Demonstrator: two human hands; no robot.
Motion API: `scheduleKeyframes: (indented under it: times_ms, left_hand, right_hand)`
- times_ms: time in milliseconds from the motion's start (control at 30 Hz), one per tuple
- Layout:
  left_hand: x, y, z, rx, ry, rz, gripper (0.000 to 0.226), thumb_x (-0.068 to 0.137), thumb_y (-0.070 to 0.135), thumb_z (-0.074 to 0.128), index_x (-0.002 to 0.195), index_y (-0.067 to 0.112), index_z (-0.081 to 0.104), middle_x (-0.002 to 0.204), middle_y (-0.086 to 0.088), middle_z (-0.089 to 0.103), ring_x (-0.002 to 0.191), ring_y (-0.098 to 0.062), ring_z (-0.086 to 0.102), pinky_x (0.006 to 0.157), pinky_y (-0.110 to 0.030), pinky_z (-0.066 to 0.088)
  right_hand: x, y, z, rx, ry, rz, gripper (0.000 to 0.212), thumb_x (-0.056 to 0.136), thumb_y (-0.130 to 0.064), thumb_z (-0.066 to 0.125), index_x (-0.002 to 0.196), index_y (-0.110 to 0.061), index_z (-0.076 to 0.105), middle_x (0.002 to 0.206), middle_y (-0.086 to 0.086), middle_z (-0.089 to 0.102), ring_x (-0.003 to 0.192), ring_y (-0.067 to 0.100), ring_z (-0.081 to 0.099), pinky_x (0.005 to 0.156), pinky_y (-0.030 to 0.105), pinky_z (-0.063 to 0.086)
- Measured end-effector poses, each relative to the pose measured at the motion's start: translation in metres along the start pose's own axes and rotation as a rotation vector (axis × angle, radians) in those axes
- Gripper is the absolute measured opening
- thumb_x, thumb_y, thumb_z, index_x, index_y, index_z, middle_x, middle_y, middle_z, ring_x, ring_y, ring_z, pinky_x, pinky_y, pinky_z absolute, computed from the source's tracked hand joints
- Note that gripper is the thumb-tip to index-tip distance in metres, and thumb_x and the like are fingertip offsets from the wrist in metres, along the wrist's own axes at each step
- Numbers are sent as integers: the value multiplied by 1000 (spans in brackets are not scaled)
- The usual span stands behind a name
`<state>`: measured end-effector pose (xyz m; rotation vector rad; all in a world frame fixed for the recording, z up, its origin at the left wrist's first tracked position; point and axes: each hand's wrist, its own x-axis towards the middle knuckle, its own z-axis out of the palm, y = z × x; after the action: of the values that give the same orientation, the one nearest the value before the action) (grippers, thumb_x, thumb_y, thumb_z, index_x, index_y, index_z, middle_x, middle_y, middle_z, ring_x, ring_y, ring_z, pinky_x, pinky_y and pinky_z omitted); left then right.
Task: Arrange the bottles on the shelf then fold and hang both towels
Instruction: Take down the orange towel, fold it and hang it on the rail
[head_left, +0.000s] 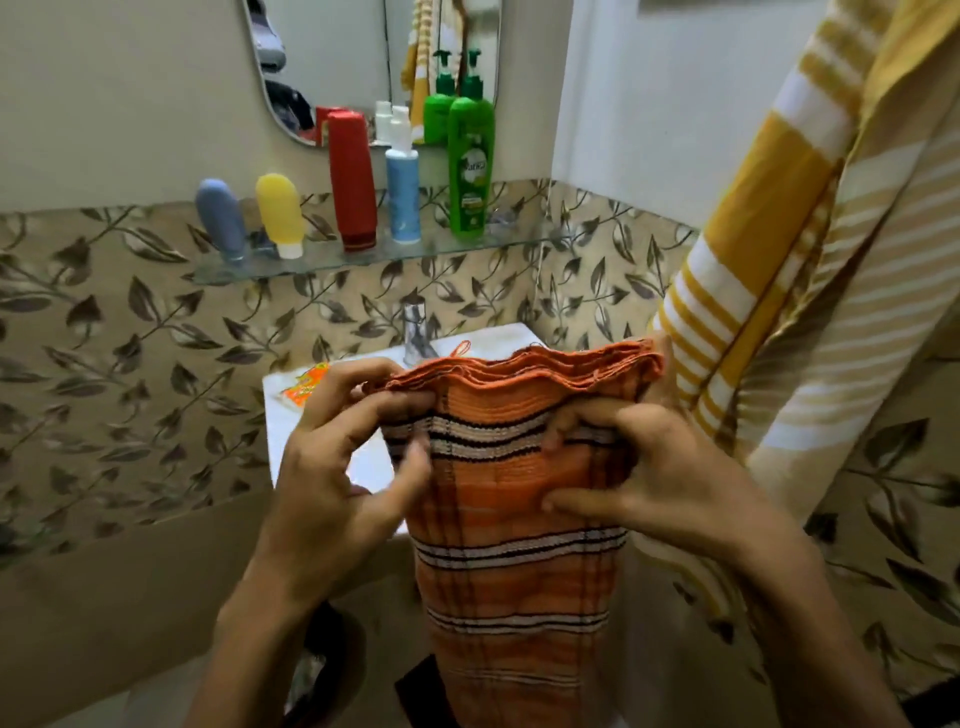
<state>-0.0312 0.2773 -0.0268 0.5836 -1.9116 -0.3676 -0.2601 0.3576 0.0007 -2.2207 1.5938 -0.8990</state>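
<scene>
On the shelf (363, 260) at 11 o'clock I see five bottles (351, 179) standing upright in a row. The orange towel (519, 519), folded, hangs long axis vertical at centre, layered edges up. My left hand (332, 467) and right hand (660, 467) both pinch its top. The yellow towel (779, 260) hangs at 2 o'clock.

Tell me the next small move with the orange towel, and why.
Probably carry the orange towel over to hang it. The five bottles already stand on the glass shelf, the yellow towel hangs at right, and the left hand and right hand grip the orange one, gathered in folds.
</scene>
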Motion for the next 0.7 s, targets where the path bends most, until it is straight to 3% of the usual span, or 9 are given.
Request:
scheduleKeyframes:
  times_ms: [33,67,100,167,267,367,533,700]
  left_hand:
    - [7,-1,3,71,-37,36,33,76,29,63,108,24,58,116,14,42,120,-1,44,99,-11,38]
    - [16,-6,7,134,-73,75,48,72,34,66,116,20,55,120,13,36,125,6,34,103,-8,32]
    - [25,-10,13,184,-97,98,61,69,34,70,124,16,50,125,10,30,128,12,25,106,-7,27]
    - [47,-18,27,252,-68,153,71,70,24,72,132,9,42,129,4,27,129,15,16,110,-10,21]
    - [85,-33,51,237,127,256,58,75,1,66,128,4,43,122,-3,32,128,16,19,109,-8,21]
    - [131,-45,73,191,277,402,45,80,-9,57,121,6,48,116,-7,35,121,9,28,104,-5,25]
    - [220,-56,104,6,378,510,28,90,3,43,115,6,53,124,-16,38,116,2,37,101,-7,32]
    - [301,-60,121,-39,485,542,49,75,-21,52,114,8,56,115,-21,54,111,-8,44,99,-7,37]
  right_hand:
    - [6,5,-2,-108,29,19,44,64,-42,77,99,-48,53,118,-16,52,122,11,45,112,24,29]
    - [15,10,-5,-232,85,26,57,64,-41,78,111,-53,47,132,-11,43,133,16,33,117,16,7]
    - [24,14,-9,-337,154,33,65,66,-37,80,119,-52,45,140,-2,36,138,20,25,111,6,-11]
    - [45,21,-20,-484,285,-3,65,67,-26,82,122,-41,51,138,15,43,134,31,34,102,-1,-19]
    - [72,31,-38,-540,509,-67,59,70,-14,80,120,-29,54,119,23,54,119,23,45,108,1,-7]
    - [98,49,-60,-598,677,-126,48,74,-11,70,120,-22,61,111,28,59,113,30,54,110,4,-7]
    - [141,74,-112,-544,813,-158,44,91,-27,47,133,-36,39,128,25,49,124,23,45,112,8,18]
    - [185,77,-165,-615,818,-103,39,93,-37,39,129,-51,29,140,14,42,131,17,42,113,21,31]
